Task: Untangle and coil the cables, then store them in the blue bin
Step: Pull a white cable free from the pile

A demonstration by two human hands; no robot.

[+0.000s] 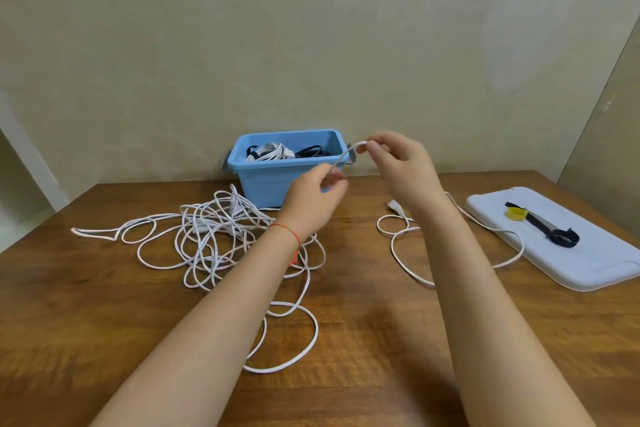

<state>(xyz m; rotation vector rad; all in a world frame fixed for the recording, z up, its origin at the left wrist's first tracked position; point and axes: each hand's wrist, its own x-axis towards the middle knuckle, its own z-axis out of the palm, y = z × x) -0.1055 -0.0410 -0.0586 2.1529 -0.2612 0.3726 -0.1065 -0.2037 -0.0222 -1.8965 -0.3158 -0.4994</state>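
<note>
A tangled heap of white cable (pixel 221 232) lies on the wooden table, left of centre, with loose loops trailing toward me. The blue bin (pixel 263 177) stands at the back against the wall and holds a coiled white cable and a dark one. Both hands are raised in front of the bin. My right hand (pixel 398 163) pinches a short arc of white cable near its top. My left hand (pixel 317 194) pinches the lower end of that same arc. A second white cable (pixel 401 246) with a plug lies on the table under my right forearm.
The bin's white lid (pixel 588 263) lies flat at the right, carrying black straps (pixel 554 232) and a yellow roll (pixel 516 213). The wall stands close behind the bin. Table edges run off at the left and the right.
</note>
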